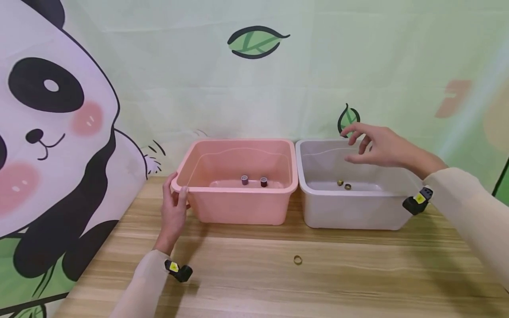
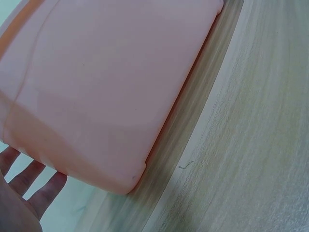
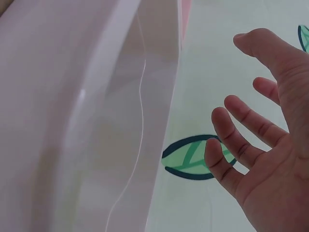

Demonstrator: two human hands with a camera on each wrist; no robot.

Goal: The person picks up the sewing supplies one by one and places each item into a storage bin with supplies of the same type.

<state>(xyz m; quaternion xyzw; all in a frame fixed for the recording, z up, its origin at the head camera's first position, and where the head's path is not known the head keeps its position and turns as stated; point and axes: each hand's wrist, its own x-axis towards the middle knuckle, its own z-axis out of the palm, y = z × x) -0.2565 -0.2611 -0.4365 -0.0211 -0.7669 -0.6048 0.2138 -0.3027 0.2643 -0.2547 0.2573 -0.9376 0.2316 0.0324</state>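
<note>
My left hand (image 1: 173, 214) holds the front left corner of a pink plastic bin (image 1: 238, 206), thumb at the front rim and fingers along the side. Two small cylinders lie inside, a purple-grey one (image 1: 244, 179) and a dark red one (image 1: 263, 182). My right hand (image 1: 381, 145) hovers above a pale grey bin (image 1: 358, 212), fingers spread and loosely bent, holding nothing. On that bin's floor are a small brass-coloured piece (image 1: 339, 182) and a brass-coloured ring (image 1: 347, 187). Another gold-coloured ring (image 1: 298, 260) lies on the table in front of the bins.
Both bins stand side by side on a wood-grain table (image 1: 238, 274), their rims almost touching. Close behind them hangs a light green backdrop (image 1: 179, 88) printed with leaves and a large panda (image 1: 51, 132). Each wrist carries a small black camera.
</note>
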